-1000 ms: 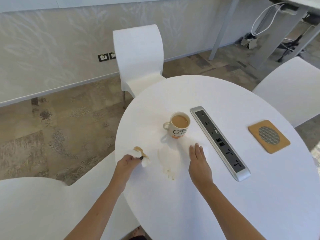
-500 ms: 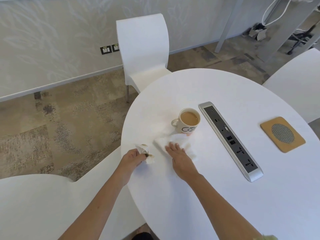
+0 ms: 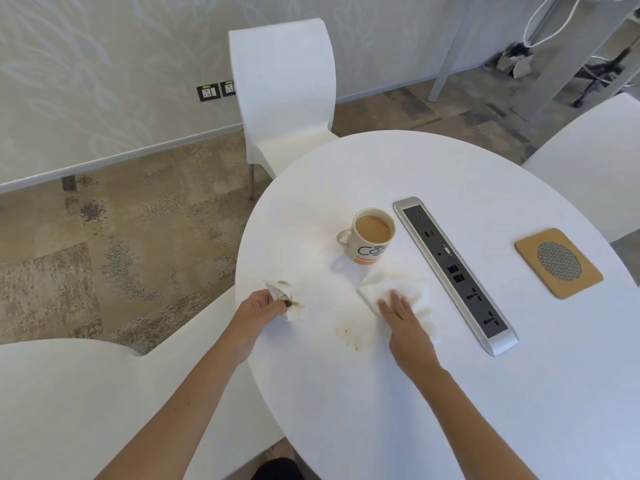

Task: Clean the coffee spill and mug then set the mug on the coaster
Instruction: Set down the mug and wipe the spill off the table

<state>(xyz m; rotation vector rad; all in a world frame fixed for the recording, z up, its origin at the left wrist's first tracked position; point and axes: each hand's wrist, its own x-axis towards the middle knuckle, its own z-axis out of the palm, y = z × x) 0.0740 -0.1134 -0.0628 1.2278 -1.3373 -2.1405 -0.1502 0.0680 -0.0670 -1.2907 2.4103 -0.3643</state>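
A white mug (image 3: 369, 239) full of milky coffee stands on the round white table (image 3: 450, 393), handle to the left. Just in front of it lies a white tissue (image 3: 384, 291) with brown stains; my right hand (image 3: 401, 315) presses flat on it with straight fingers. A patch of brown coffee specks (image 3: 349, 337) shows on the table between my hands. My left hand (image 3: 258, 311) grips a crumpled, coffee-stained tissue (image 3: 282, 294) near the table's left edge. The square cork coaster (image 3: 558, 263) with a mesh centre lies at the far right.
A long silver power strip (image 3: 453, 271) runs diagonally between the mug and the coaster. White chairs stand behind the table (image 3: 282, 91), at the right (image 3: 588, 161) and at the near left (image 3: 69, 403). Patterned carpet lies to the left.
My right hand has slid the flat tissue to the right, away from my left hand, uncovering brown specks on the table. My left hand still grips its crumpled tissue.
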